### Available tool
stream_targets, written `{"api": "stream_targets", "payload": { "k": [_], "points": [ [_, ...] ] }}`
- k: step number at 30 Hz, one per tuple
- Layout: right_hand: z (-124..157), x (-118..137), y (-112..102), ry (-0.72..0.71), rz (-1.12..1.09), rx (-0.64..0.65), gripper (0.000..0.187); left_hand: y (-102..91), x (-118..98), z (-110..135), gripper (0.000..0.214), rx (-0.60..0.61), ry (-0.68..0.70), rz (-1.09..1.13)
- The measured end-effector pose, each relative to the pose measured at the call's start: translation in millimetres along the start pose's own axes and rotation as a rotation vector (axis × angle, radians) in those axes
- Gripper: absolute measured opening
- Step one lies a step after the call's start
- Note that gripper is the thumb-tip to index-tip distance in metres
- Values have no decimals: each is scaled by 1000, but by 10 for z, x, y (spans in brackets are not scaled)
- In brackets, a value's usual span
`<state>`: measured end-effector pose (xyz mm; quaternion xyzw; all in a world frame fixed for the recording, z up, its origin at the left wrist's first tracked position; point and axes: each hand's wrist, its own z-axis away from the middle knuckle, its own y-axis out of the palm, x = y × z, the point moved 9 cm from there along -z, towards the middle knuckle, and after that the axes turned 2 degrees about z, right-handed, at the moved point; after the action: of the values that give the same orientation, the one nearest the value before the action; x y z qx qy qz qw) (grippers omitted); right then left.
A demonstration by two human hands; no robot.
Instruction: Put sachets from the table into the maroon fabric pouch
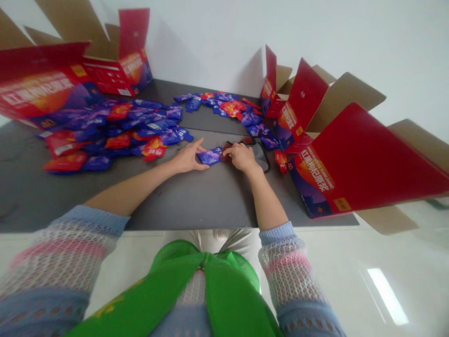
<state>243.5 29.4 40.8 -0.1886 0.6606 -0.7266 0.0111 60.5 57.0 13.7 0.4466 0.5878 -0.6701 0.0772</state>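
A blue-purple sachet (210, 156) lies near the middle of the dark table, between my two hands. My left hand (185, 157) holds its left end, thumb on the near side and fingers on the far side. At the sachet's right end, my right hand (241, 157) has its fingers curled down and closed. What lies under those fingertips is partly hidden, with a dark reddish patch showing there. Beneath and beside the right hand is a flat, glossy thing with a black rim (260, 157); the hand covers much of it.
A big pile of purple and red sachets (129, 126) spreads on the left, with a looser curved row of sachets (224, 104) at the back. Open red cartons stand behind the pile (115, 77) and along the right (326, 173). The table's front edge (196, 228) runs before my body.
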Motion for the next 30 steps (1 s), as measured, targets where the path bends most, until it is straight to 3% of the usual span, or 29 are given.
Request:
{"api": "stream_targets", "payload": {
  "k": [5,12,18,23,30],
  "points": [
    [44,-259,-40,124,1,-134,32,-18,-29,15,118,0,-23,-29],
    [37,72,-104,-166,-126,-260,34,-14,-64,46,130,-37,-37,-31],
    [-56,493,104,-144,-60,-216,40,-17,-46,22,124,-35,-56,-51],
    [-75,822,129,-280,-54,-123,32,-26,-22,-7,112,-5,-31,1],
    [13,838,35,-386,-80,7,24,-30,-26,-2,109,-18,7,14]
  ]
}}
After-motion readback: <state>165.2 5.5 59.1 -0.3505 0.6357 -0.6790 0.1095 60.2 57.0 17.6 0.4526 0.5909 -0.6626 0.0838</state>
